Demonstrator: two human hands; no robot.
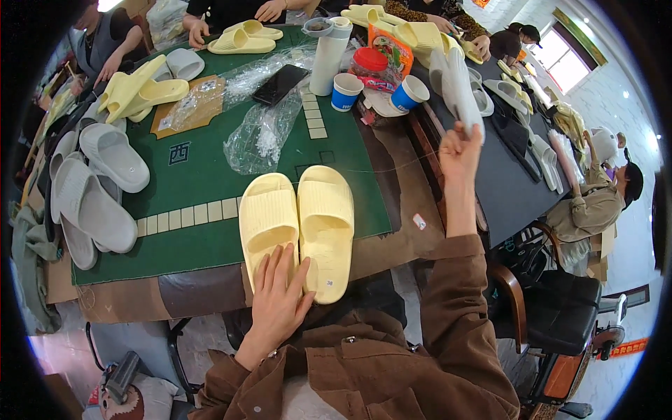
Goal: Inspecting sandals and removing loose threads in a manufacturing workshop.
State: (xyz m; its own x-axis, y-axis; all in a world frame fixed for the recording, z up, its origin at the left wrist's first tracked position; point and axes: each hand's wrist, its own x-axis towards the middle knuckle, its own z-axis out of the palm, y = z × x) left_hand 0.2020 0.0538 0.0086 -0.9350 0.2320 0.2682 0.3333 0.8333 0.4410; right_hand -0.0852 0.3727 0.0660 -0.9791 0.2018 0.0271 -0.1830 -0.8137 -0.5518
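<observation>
Flat and open, my left hand is pinning the yellow slippers together at the table's near edge, while my right hand is gripping a grey slipper; I'm keeping heels level.

free: green mat left of yellow slippers | blocked: grey slippers, plastic bags beyond

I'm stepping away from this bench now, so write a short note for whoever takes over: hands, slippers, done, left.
Left hand: flat, open, pressing the heels of the pale yellow foam slipper pair.
Right hand: raised, gripping a light grey foam slipper.
The yellow pair lies side by side on the green felt table mat.
Done: yellow pair matched.
Left: grey slippers still loose at the mat's left edge.
</observation>
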